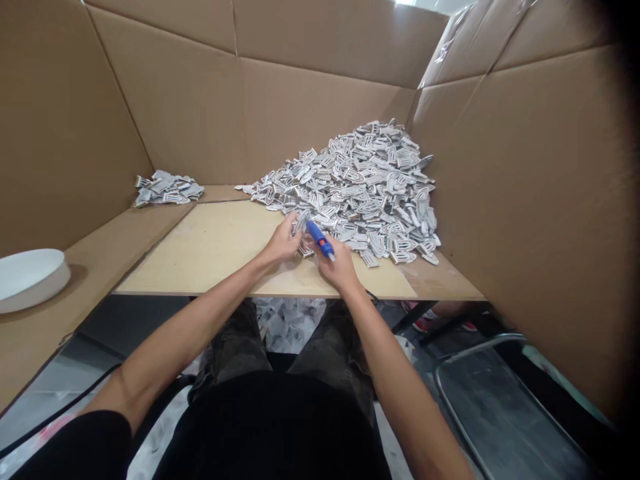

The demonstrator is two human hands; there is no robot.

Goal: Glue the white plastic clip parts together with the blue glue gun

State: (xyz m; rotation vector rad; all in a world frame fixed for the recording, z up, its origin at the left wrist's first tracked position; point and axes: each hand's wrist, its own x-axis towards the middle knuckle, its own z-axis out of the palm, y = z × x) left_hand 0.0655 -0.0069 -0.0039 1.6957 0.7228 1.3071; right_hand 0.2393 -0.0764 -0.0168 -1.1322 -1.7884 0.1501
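Note:
My left hand [286, 239] is closed on a small grey-white slotted piece [302, 221], held up over the board. My right hand [336, 261] grips a blue glue gun [319, 239] with an orange part on its side and a pale stick at its back end. The gun's front end points at the piece, close to my left fingertips; whether it touches I cannot tell. Just behind both hands rises a large heap of similar slotted pieces [360, 180]. Another such piece [305, 249] shows below my hands, partly hidden.
Tall cardboard walls [320, 100] enclose the back and sides of the board [200, 253]. A smaller pile of pieces [167, 188] lies at the back left. A white bowl [35, 277] sits at far left. Below right stands a grey chair [510, 407].

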